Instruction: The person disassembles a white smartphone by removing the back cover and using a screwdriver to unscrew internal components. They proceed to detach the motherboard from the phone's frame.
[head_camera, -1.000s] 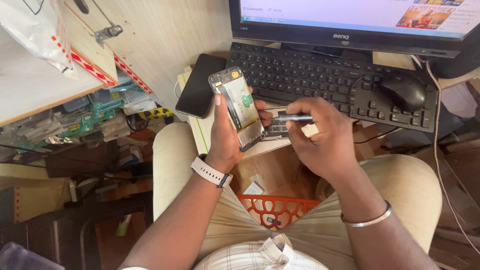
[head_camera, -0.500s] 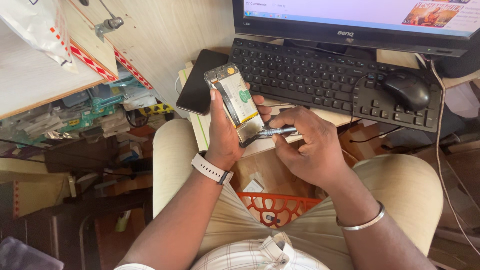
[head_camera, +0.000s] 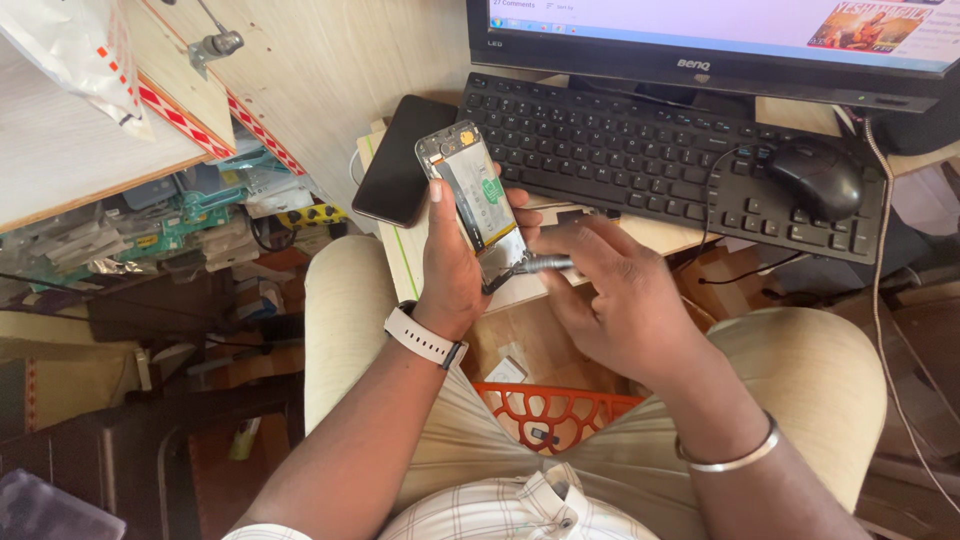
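Head camera, looking down at a seated person's lap and the near edge of a desk.

The left hand (head_camera: 452, 262) grasps an opened phone (head_camera: 478, 202) with its back cover off, tilted upright above the lap, thumb along its left edge and fingers wrapped behind. A pale battery and a green sticker show inside. A white watch (head_camera: 425, 337) sits on that wrist.

The right hand (head_camera: 620, 300) pinches a slim metal tool (head_camera: 540, 264), probably a small screwdriver, with its tip touching the bottom end of the phone. A silver bangle (head_camera: 735, 457) circles that wrist.

Just beyond the hands, on the desk, lie a dark phone face down (head_camera: 395, 175) to the left, a black keyboard (head_camera: 660, 165) in the middle and a black mouse (head_camera: 818, 177) to the right, under a monitor (head_camera: 720, 45). An orange basket (head_camera: 555, 415) sits low between the knees. Shelves of cluttered parts (head_camera: 170, 235) fill the left.

Risks, as I judge them: the tool tip could slip off and scratch the board or nick the battery, since the phone is held in the air rather than braced. A loosened screw, if that is what the tool works on, could drop into the basket or clutter below.
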